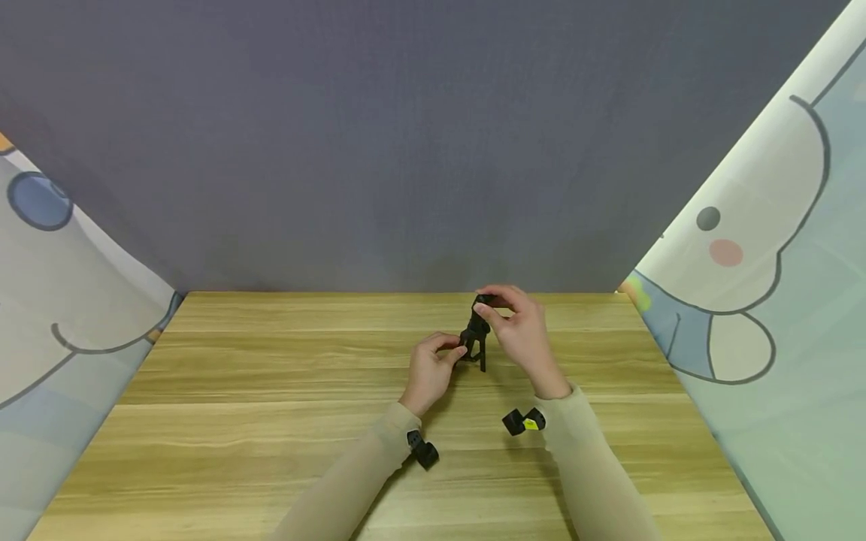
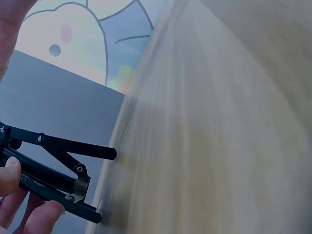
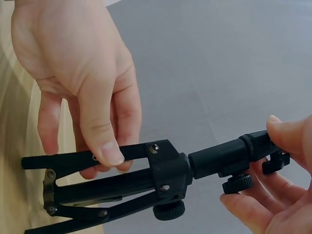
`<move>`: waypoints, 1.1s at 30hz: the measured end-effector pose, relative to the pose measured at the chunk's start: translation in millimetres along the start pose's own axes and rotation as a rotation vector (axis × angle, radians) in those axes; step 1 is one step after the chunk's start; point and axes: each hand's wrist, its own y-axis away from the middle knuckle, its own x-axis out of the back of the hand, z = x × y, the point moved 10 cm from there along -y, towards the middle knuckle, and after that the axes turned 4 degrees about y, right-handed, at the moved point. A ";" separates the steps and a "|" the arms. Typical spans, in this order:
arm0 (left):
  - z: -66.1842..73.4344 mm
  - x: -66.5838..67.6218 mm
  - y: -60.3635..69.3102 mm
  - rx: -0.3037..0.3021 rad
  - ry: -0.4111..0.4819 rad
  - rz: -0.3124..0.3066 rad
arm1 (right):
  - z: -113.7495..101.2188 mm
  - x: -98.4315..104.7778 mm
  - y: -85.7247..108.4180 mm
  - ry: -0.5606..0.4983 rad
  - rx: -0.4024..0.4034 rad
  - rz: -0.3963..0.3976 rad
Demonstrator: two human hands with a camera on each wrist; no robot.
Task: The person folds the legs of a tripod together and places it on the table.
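A small black tripod (image 1: 477,330) stands near the far side of the table, its legs partly spread and pointing down to the wood. My left hand (image 1: 428,374) pinches one leg (image 3: 131,152) between thumb and fingers. Up at the top, my right hand (image 1: 524,334) grips the tripod head between thumb and fingers. The right wrist view shows the centre tube, hinged braces, a knob (image 3: 169,210) at the collar and another knob (image 3: 237,184) near the head. In the left wrist view two leg ends (image 2: 105,153) reach close to the tabletop; whether they touch it I cannot tell.
The wood-grain table (image 1: 271,421) spreads around both arms. A dark grey panel (image 1: 406,150) rises behind its far edge. Cartoon-printed sheets (image 1: 737,300) flank it on both sides. Small black cameras (image 1: 422,451) sit at the wrists.
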 end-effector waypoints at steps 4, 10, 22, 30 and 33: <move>-0.7 0.4 0.0 0.016 0.005 -0.010 | 2.3 -0.1 0.9 -0.008 0.003 0.020; -2.8 0.8 -0.3 0.049 0.003 -0.019 | 3.9 -0.8 2.0 -0.023 0.016 0.036; -2.7 2.9 -0.4 0.082 0.001 -0.018 | -27.1 11.7 7.8 -0.151 0.042 0.047; -3.4 3.6 0.3 0.098 0.004 -0.019 | 23.9 15.0 14.9 -0.219 -0.020 0.105; -4.2 3.2 1.1 0.099 0.004 -0.023 | 35.5 13.8 21.1 -0.218 -0.059 0.098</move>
